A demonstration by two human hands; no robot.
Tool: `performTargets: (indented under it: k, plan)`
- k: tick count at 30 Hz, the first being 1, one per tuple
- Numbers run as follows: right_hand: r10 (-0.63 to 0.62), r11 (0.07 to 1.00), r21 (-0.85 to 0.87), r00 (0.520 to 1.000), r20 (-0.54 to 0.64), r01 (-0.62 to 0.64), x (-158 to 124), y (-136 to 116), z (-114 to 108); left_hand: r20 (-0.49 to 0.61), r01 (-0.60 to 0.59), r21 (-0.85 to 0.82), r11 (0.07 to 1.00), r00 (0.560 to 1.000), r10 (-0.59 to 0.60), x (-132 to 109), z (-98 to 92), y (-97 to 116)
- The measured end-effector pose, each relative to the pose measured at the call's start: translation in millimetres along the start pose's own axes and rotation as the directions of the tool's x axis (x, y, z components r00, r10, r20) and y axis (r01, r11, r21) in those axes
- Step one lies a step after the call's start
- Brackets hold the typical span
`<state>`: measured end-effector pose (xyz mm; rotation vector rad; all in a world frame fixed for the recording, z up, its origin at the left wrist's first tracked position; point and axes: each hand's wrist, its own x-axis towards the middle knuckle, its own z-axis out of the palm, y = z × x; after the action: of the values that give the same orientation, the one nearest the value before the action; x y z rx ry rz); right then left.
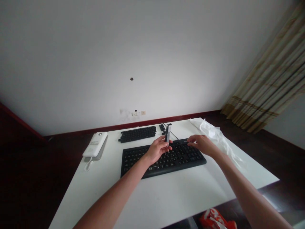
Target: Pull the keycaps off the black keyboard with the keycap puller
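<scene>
From the head view, the left hand (156,150) is closed around a slim silver-and-black keycap puller (167,133), its thin prongs pointing down just above the black keyboard (190,156), which lies mid-counter (166,203). The right hand (200,144) is half open, its fingertips resting on the keys, gripping nothing. Rows of loose black keycaps (137,133) already lie near the counter's far edge, while keys fill most of the board.
</scene>
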<state>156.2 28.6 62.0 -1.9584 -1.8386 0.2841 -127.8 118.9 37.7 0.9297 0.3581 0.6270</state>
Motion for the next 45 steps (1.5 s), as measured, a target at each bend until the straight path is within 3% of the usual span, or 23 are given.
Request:
performTargets:
  k: [6, 13, 18, 23, 29, 45]
  plan:
    - [0.060, 0.995, 0.090, 0.991, -0.121, -0.049, 36.7, 5.3, 0.7, -0.046, -0.004, -0.054, 0.999, 0.999, 0.002, 2.2, -0.6, -0.5]
    - [0.140, 0.988, -0.034, 0.972, -0.191, -0.149, 116.5, 16.5, 39.9, -0.083, -0.027, -0.104, 0.994, 0.996, 0.018, 6.5, -2.6, -4.8]
    - [0.111, 0.992, -0.046, 0.981, -0.157, -0.120, 153.1, 26.5, 55.5, -0.095, -0.024, -0.122, 0.992, 0.995, 0.013, 8.8, -3.5, -6.2]
    - [0.060, 0.998, -0.008, 0.990, -0.126, -0.061, 159.9, 40.1, 53.3, -0.088, -0.024, -0.111, 0.994, 0.996, 0.014, 9.4, -3.5, -6.5]
    - [0.094, 0.996, 0.022, 0.989, -0.113, -0.092, 153.0, 53.3, 46.7, -0.077, -0.009, -0.132, 0.991, 0.997, -0.001, 8.5, -3.0, -4.7]
    - [0.156, 0.987, -0.035, 0.985, -0.070, -0.159, 177.2, 46.3, 47.4, -0.096, 0.001, -0.153, 0.988, 0.995, -0.016, 10.1, -3.2, -4.1]
